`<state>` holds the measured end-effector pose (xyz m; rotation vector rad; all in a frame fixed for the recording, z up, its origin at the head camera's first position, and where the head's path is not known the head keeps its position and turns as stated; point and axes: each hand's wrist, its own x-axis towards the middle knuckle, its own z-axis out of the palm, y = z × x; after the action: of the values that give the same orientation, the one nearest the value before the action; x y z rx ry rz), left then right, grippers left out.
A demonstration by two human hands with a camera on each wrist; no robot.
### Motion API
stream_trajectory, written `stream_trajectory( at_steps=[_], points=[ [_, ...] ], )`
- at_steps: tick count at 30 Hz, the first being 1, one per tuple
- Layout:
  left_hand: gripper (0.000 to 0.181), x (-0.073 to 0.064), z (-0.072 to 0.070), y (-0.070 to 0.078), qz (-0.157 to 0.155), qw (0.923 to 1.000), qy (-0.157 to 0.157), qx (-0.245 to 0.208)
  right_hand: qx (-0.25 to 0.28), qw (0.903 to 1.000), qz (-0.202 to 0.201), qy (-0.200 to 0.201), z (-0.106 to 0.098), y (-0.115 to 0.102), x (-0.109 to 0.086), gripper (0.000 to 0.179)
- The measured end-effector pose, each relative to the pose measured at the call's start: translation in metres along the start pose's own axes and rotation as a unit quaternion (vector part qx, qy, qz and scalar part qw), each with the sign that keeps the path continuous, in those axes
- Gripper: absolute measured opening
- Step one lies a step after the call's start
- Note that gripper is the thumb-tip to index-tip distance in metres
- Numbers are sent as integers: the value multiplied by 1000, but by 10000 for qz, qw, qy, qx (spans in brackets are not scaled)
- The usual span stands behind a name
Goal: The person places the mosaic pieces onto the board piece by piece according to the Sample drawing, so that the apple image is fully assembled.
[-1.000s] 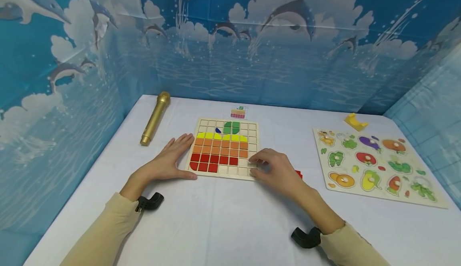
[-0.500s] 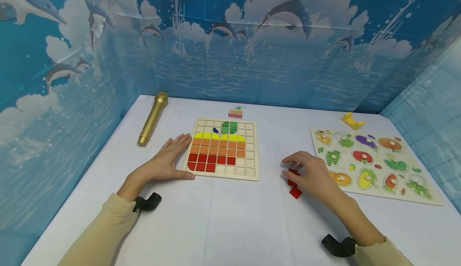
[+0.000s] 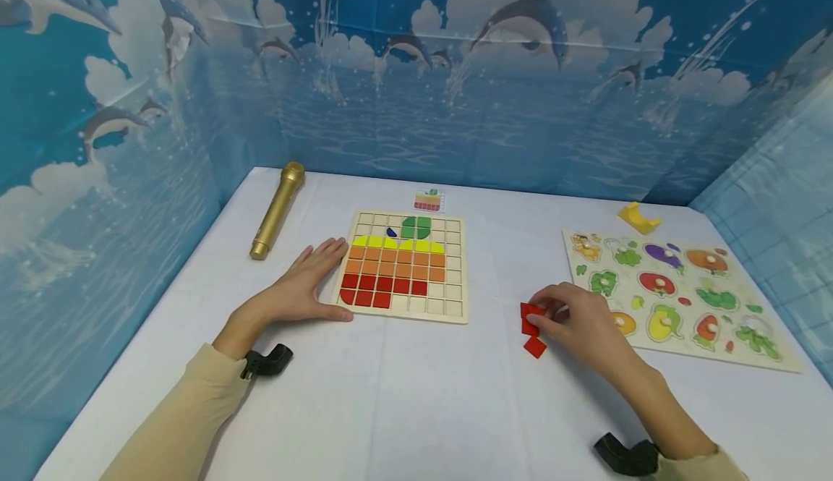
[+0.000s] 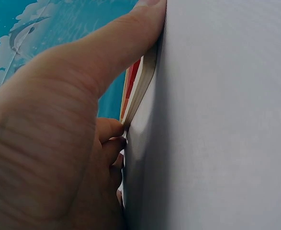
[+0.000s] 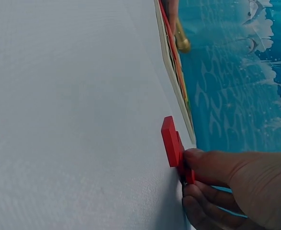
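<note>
A wooden grid board (image 3: 455, 271) bears rows of red, orange and yellow tiles, with green and blue pieces near its top. My left hand (image 3: 296, 286) lies with spread, straight fingers along the board's left edge, thumb at the lower left corner; the left wrist view shows the thumb (image 4: 126, 33) beside that edge. To the right of the board, my right hand (image 3: 579, 322) pinches a red tile (image 5: 190, 175) between thumb and fingers. Other red tiles lie right by the fingertips, among them a loose red square tile (image 3: 535, 347) nearer me.
A small picture card (image 3: 429, 200) lies behind the board. A gold microphone (image 3: 276, 213) lies at the back left. On the right are a vegetable peg puzzle (image 3: 634, 315) and a yellow curved piece (image 3: 639, 218). A dolphin-printed curtain (image 3: 390, 119) rises behind the table.
My right hand has moved from the board's right edge out to the red tiles and its fingers have closed on one. My left hand stays by the board.
</note>
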<state>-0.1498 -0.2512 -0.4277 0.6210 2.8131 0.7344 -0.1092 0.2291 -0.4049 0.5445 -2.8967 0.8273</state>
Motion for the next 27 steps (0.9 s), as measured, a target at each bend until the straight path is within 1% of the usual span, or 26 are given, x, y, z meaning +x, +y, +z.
stream_trajectory(
  at_steps=[5, 8, 11, 14, 21, 27],
  points=[
    [129, 1, 0, 0, 6, 10000, -29, 9, -65, 9999, -92, 53, 1, 2, 0, 30],
    [129, 1, 1, -1, -32, 10000, -59, 11, -165, 9994, -264, 173, 3, 2, 0, 29],
    [129, 1, 1, -2, -40, 10000, -47, -16, -208, 9982, -477, 285, 5, -2, 4, 28],
    [129, 1, 1, -2, -50, 10000, -40, -26, -168, 9972, -661, 303, 8, -11, 11, 25],
    [129, 1, 2, -1, -37, 10000, -33, -60, -10, 9952, -975, -14, 20, -33, 31, 20],
    [128, 1, 0, -1, -10, 10000, -16, -66, 132, 9915, -1261, -273, 31, -54, 46, 21]
  ],
)
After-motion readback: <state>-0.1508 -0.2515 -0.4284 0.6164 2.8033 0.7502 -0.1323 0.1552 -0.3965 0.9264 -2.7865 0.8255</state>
